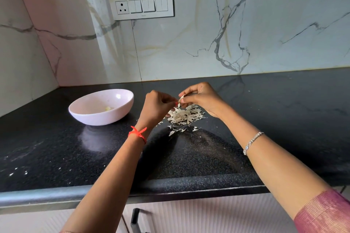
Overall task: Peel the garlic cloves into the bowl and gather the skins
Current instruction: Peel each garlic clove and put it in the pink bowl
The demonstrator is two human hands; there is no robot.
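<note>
A garlic clove (181, 98) with skin partly loose is held just above the black counter (265, 119). My right hand (202, 98) pinches it from the right, and my left hand (158, 106) pinches its skin from the left. Beneath both hands lies a pile of papery garlic skins (186, 115), with a few loose flakes (177, 130) in front of it. To the left stands a white bowl (89, 117) holding a peeled clove (107, 108).
A marble wall with a switch panel (141, 5) rises behind the counter, and another wall closes the left corner. Small skin crumbs (18, 171) dot the counter's front left. The counter's rounded front edge (56, 193) runs above a cabinet handle (134, 219).
</note>
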